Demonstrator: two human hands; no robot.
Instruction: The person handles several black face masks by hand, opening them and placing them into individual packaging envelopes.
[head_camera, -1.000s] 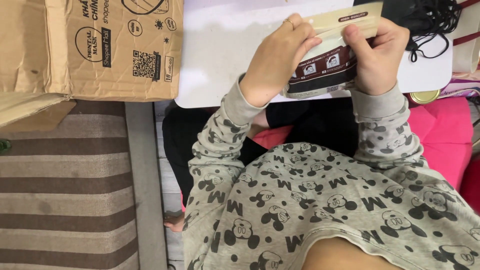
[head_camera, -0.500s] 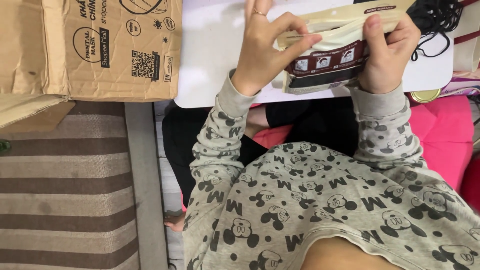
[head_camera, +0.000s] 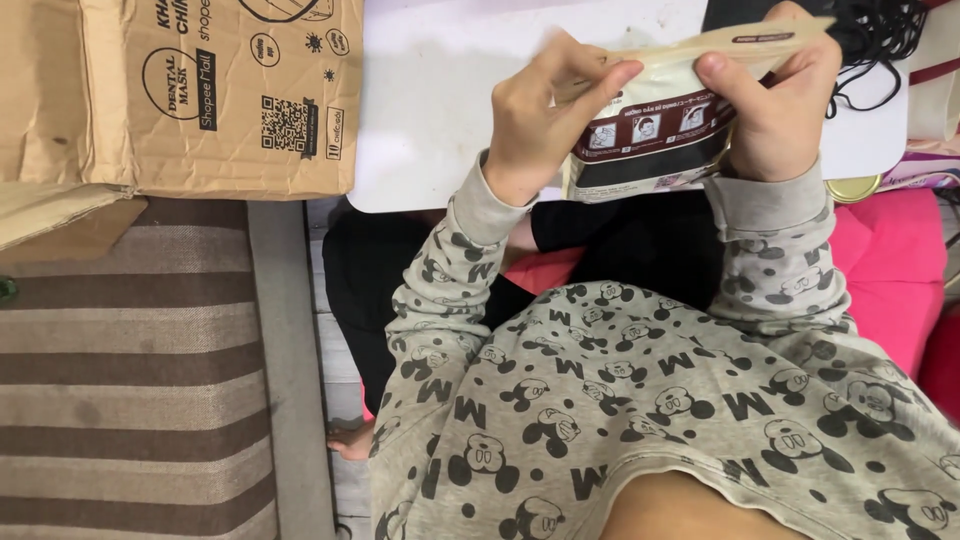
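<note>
Above the white table (head_camera: 440, 110), both hands hold up a flat packet (head_camera: 650, 140) with a tan top strip. On one end the left hand (head_camera: 535, 125) has its fingers closed, pinching the strip; the right hand (head_camera: 775, 110) grips the other end the same way. It looks like the top is being pulled apart or pressed. A cardboard box (head_camera: 180, 95) sits off to the side.

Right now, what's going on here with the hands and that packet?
A seated person holds a flat pouch, cream on top and brown below, over a white table. The left hand and right hand pinch its top strip from either side. A cardboard box stands to the left, black cords lie at the right.
</note>
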